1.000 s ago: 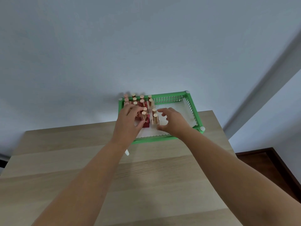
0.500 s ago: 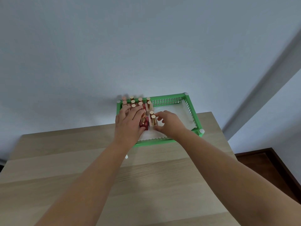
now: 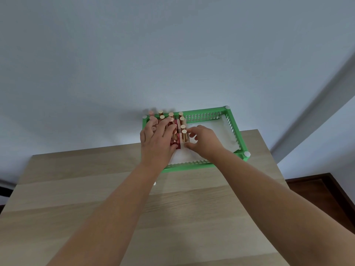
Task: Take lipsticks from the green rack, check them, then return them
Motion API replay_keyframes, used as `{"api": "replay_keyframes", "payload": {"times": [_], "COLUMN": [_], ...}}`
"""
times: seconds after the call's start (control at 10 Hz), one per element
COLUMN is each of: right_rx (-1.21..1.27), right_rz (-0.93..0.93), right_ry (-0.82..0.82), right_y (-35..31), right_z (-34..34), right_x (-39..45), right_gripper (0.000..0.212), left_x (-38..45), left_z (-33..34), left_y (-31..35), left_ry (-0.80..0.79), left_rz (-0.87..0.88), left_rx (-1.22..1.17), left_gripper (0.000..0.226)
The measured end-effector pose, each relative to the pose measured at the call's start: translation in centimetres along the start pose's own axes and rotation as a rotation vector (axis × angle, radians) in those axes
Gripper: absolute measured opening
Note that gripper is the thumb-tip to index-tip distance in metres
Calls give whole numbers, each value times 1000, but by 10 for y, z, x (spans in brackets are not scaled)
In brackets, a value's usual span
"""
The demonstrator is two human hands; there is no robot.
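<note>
Setting: a green rack (image 3: 192, 166) sits at the far edge of a wooden table (image 3: 96, 198), against a pale wall (image 3: 172, 54).
Rack contents: the lipsticks (image 3: 171, 120) stand upright in rows, filling the rack's 9 o'clock half; the 3 o'clock half shows only a white liner (image 3: 217, 131).
Left hand: the left hand (image 3: 156, 141) lies over the cluster with fingers fairly straight and spread toward 12 o'clock. Its fingertips touch the gold tubes, and its thumb side is against a red-based lipstick (image 3: 175, 140). I cannot tell whether anything is pinched.
Right hand: the right hand (image 3: 204, 142) reaches in from 5 o'clock, thumb and forefinger curled in a pinch around a pale-based lipstick (image 3: 184, 136) at the cluster's 3 o'clock edge.
Task's thing: the pale-based lipstick stands in the rack, just beside the red-based one, near the rack's 6 o'clock wall.
Progress: every lipstick in view is inside the rack, none lies on the table and none is lifted. The pictures do not settle whether this one is about to come out for checking or is being seated on return.
Left to do: lifting, checking and returning, 1 tube at a time. How many tubes are already checked cannot be told.
Small item: a small white object (image 3: 154, 183) lies on the table by the left forearm, too small to identify.
</note>
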State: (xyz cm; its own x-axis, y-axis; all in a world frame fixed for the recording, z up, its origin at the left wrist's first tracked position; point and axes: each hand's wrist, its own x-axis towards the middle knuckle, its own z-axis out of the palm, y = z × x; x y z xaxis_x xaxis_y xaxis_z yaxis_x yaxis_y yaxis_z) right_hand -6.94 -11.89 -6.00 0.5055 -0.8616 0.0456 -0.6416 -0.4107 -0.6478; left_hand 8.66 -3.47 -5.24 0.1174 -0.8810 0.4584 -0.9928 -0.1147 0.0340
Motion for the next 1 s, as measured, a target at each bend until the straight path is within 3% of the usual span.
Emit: {"api": "replay_keyframes", "payload": {"times": [0.7,0.9,1.0], "right_rx": [131,138,145], "right_rz": [61,66,80], "right_ry": [65,65,128], "right_y": [5,-2,-11], "right_z": [11,1,-17], "right_x": [15,5,-13], "right_gripper": [45,48,48], "left_x": [11,7,-7], "left_z": [16,-5,-27], "left_y": [-3,3,8], "left_ry": [22,-34,35], "left_rz": [-46,-80,-131], "left_rx": [64,43,-43], "left_gripper": [75,71,66]}}
